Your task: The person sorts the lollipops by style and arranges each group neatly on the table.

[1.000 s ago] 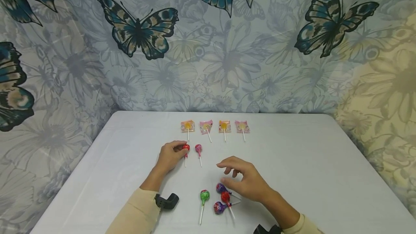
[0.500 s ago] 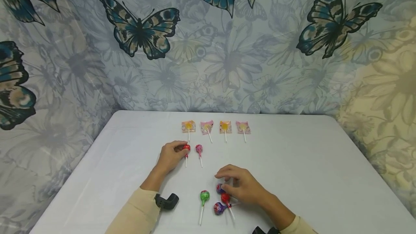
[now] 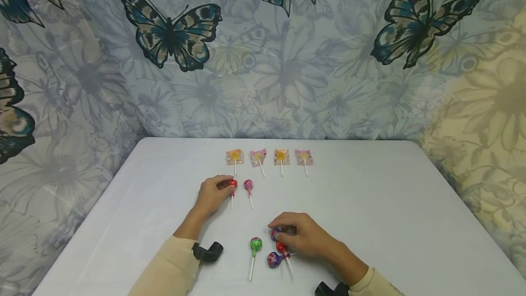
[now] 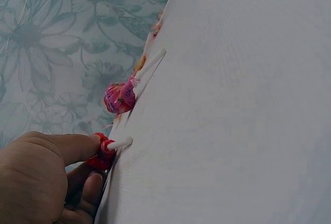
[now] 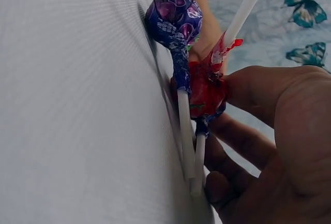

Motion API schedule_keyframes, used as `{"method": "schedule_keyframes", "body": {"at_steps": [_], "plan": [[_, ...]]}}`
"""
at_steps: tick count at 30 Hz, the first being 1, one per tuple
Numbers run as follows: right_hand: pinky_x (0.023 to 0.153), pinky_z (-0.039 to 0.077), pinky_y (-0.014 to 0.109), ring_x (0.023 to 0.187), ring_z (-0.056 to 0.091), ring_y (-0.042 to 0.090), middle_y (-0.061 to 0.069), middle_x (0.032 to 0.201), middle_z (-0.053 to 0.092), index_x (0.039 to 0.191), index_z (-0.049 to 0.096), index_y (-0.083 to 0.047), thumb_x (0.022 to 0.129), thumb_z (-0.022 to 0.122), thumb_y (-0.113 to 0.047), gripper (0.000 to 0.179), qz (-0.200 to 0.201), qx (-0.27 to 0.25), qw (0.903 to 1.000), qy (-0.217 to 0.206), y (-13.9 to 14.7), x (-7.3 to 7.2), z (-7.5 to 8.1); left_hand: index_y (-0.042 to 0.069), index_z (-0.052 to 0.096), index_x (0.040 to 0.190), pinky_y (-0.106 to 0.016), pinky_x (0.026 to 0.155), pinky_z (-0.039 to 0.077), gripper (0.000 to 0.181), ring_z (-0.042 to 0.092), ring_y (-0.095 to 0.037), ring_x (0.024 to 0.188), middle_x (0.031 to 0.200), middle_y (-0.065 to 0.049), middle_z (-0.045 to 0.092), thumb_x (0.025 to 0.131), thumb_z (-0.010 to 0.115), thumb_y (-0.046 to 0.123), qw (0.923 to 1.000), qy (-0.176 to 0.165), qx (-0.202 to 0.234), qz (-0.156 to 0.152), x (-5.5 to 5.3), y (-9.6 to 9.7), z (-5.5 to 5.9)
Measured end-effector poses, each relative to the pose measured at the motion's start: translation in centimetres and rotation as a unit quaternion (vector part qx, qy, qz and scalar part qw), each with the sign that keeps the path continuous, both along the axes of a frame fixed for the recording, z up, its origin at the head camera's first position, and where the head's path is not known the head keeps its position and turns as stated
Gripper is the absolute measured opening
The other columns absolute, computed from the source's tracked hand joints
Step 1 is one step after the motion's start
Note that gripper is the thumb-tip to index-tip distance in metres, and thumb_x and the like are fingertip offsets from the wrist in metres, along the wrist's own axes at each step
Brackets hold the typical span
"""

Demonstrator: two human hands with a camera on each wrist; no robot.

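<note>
My left hand (image 3: 213,194) pinches a red lollipop (image 4: 103,154) by its wrapped head, its white stick pointing toward the front edge. Just right of it lies a pink lollipop (image 3: 248,185), apart from the fingers. Lower down, my right hand (image 3: 306,234) has thumb and fingers around the head of a purple lollipop (image 3: 275,234). A second red lollipop (image 5: 204,94) lies against it, close to the thumb, and partly hides it in the right wrist view. Another purple lollipop (image 5: 173,19) lies beside these two, sticks crossing. To their left rests a green lollipop (image 3: 255,244).
Several flat lollipops in clear orange and pink wrappers, one of them an orange-wrapped lollipop (image 3: 235,156), form a row toward the back of the white table (image 3: 361,195). Behind the table hangs a butterfly-patterned cloth (image 3: 287,76).
My right hand has come down and nearer, its thumb and fingers closing around the upper purple lollipop. The left hand keeps its pinch on the red lollipop. The head view has shifted slightly.
</note>
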State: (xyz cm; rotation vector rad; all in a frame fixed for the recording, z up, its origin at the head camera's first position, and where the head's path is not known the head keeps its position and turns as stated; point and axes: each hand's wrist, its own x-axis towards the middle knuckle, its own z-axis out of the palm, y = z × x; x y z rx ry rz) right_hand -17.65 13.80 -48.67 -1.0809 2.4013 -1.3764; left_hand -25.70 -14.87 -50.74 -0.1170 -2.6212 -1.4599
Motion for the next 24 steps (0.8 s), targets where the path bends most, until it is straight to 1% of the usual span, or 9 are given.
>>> {"method": "schedule_keyframes", "body": {"at_steps": [3,6,9,12,18,21,24], "plan": [[0.086,0.047,0.031,0.095,0.06,0.013,-0.006,0.104,0.067,0.108,0.072,-0.012,0.088,0.069,-0.007,0.021,-0.004,0.005,1.0,-0.006,-0.04,0.04,0.04,0.004,0.073,0.108,-0.029,0.065,0.047,0.026,0.057,-0.015,0.074,0.085,-0.002,0.066,0.082,0.076,0.007,0.9999,0.014,-0.001,-0.002,0.02,-0.03,0.03],[0.079,0.048,0.03,0.09,0.059,0.012,-0.007,0.1,0.067,0.106,0.073,-0.013,0.087,0.07,-0.007,0.02,-0.007,0.009,0.9999,-0.001,-0.04,0.05,0.01,0.003,0.072,0.108,-0.03,0.066,0.048,0.026,0.057,-0.015,0.074,0.086,-0.003,0.067,0.082,0.076,0.006,0.9997,0.023,-0.003,-0.005,0.07,-0.03,0.03],[0.072,0.047,0.028,0.084,0.057,0.011,-0.007,0.098,0.067,0.105,0.073,-0.012,0.086,0.07,-0.006,0.02,-0.009,0.01,0.9999,0.008,-0.05,0.01,-0.03,0.003,0.072,0.108,-0.031,0.066,0.048,0.027,0.057,-0.016,0.075,0.086,-0.003,0.067,0.082,0.077,0.006,0.9997,0.023,-0.003,-0.003,0.12,-0.11,0.02],[0.068,0.046,0.027,0.081,0.055,0.011,-0.008,0.096,0.066,0.104,0.074,-0.013,0.086,0.071,-0.007,0.02,-0.02,0.019,0.9996,0.01,-0.04,0.0,0.03,0.004,0.072,0.108,-0.03,0.066,0.047,0.027,0.057,-0.016,0.075,0.086,-0.002,0.066,0.082,0.076,0.006,0.9997,0.022,-0.004,-0.001,0.14,-0.08,-0.01],[0.068,0.045,0.027,0.08,0.054,0.013,-0.014,0.094,0.063,0.102,0.074,-0.016,0.087,0.071,-0.01,0.017,-0.049,0.044,0.9978,-0.004,-0.13,0.06,0.33,0.004,0.073,0.108,-0.028,0.063,0.047,0.027,0.056,-0.015,0.073,0.084,-0.001,0.065,0.082,0.076,0.006,0.9998,0.02,-0.004,0.0,0.14,0.0,-0.09],[0.067,0.046,0.027,0.078,0.054,0.011,-0.013,0.094,0.063,0.101,0.074,-0.015,0.086,0.071,-0.01,0.016,-0.056,0.038,0.9977,0.001,-0.12,0.09,0.42,0.004,0.073,0.108,-0.028,0.064,0.047,0.026,0.056,-0.016,0.073,0.084,-0.001,0.065,0.082,0.076,0.006,0.9998,0.019,-0.003,0.0,0.13,0.02,-0.07],[0.07,0.049,0.028,0.079,0.056,0.009,-0.011,0.095,0.063,0.102,0.074,-0.013,0.087,0.071,-0.009,0.016,-0.059,0.022,0.998,0.01,-0.02,0.13,0.48,0.004,0.073,0.108,-0.028,0.064,0.047,0.026,0.056,-0.016,0.074,0.084,-0.001,0.065,0.082,0.076,0.006,0.9998,0.017,-0.005,0.0,0.11,0.02,-0.06]]}}
